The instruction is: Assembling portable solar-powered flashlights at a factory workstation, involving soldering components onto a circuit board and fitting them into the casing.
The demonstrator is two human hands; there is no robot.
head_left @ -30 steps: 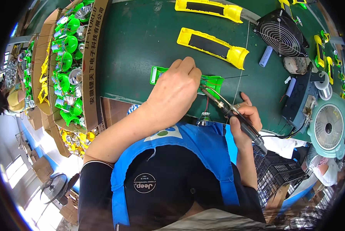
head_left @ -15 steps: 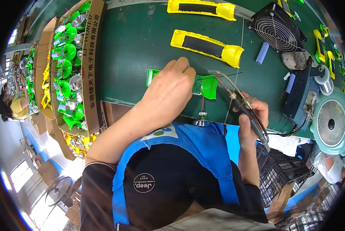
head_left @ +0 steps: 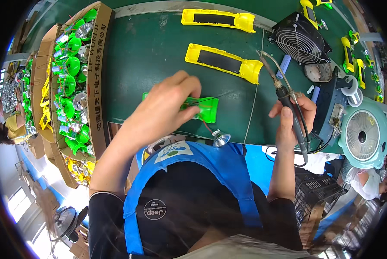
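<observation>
My left hand [head_left: 169,103] is curled over a green plastic flashlight housing [head_left: 208,110], fingers closed on it and covering its middle. A dark wire sticks out from under the fingers to the right. Thin wires run from the housing to a small silver reflector lamp [head_left: 221,138] at the table's near edge. My right hand [head_left: 296,115] grips a soldering iron [head_left: 285,95] with a thin metal tube and black cable along it. Its tip points up and away, raised apart from the housing, near the end of a yellow housing shell [head_left: 222,63].
Another yellow shell [head_left: 218,20] lies farther back. At right are a black square fan [head_left: 300,39], a blue battery cell [head_left: 283,66], a blue soldering station [head_left: 327,110], a solder spool [head_left: 352,90] and a teal fan [head_left: 363,134]. A cardboard box [head_left: 99,64] of green lamp parts stands left.
My left hand and the green housing have moved left and nearer to me. The soldering iron has moved up and to the right, its tip away from the housing.
</observation>
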